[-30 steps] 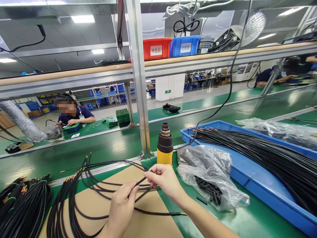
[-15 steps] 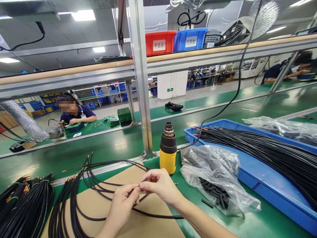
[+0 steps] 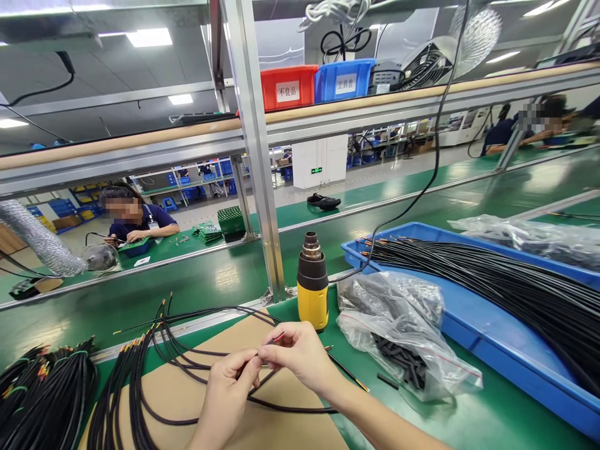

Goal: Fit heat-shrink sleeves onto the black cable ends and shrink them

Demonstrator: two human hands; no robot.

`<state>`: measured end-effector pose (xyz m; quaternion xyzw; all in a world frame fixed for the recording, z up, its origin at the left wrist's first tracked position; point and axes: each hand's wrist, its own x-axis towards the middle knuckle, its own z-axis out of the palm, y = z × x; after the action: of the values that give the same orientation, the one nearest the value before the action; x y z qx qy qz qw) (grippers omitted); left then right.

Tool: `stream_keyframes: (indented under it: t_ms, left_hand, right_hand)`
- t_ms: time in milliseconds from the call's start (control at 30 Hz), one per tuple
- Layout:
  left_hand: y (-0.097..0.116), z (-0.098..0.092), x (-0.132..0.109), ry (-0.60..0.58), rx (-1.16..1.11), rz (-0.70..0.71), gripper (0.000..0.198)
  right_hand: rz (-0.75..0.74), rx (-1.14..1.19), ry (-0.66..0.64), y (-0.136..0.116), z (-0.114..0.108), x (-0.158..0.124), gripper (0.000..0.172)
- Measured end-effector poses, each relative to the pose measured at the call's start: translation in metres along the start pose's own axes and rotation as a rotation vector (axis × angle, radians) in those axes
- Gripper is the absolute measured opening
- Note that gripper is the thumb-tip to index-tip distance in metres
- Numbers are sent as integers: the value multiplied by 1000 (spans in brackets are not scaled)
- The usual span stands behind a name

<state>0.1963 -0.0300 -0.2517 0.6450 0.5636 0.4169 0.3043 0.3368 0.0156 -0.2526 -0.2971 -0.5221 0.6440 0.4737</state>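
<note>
Both my hands meet over a sheet of brown cardboard on the green bench. My left hand pinches a thin black cable that loops away under my wrists. My right hand pinches the same cable's end, where a small red wire tip sticks up between the fingers. A yellow and black heat gun stands upright just beyond my right hand.
Loose black cables curve across the cardboard's left side, and bundled ones lie further left. A clear bag of black tubing and a blue tray of long cables sit to the right. An aluminium post rises ahead; people work at far benches.
My hands have drawn closer together on the cable, and a red wire tip now shows above my right fingers. The view has shifted slightly.
</note>
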Motion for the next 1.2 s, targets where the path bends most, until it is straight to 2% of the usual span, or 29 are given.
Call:
stream_keyframes:
  t_ms: [267,433,600,833,900,967,1100,1200]
  left_hand:
    - [-2,1,-3,62,78,70,28]
    - [-3,2,-5,109,135,177,22]
    - [-6,4,-8,184,249,369,20]
    - [-25,-3,-9,347,452,748,35]
    - [-28,-4,-9,372,460,795,36]
    - [-27,-3,-8,376,425,739,31]
    - [-18,-1,-7,380,286,490,11]
    - [-5,-7,1,339,238,415,10]
  right_hand:
    - [-32,-17,46,-5,3,-4,15]
    - [-14,22,54,-6,5,-4,22]
    - [-21,64,68,-6,8,-8,23]
    - [-41,96,81,-4,14,-14,26]
    - [-48,95,85,-2,14,-14,27]
    - [-66,92,89,-1,13,-13,27]
    - [-112,116,119,-5,11,-11,28]
    - [-132,149,109,-11,7,-8,31]
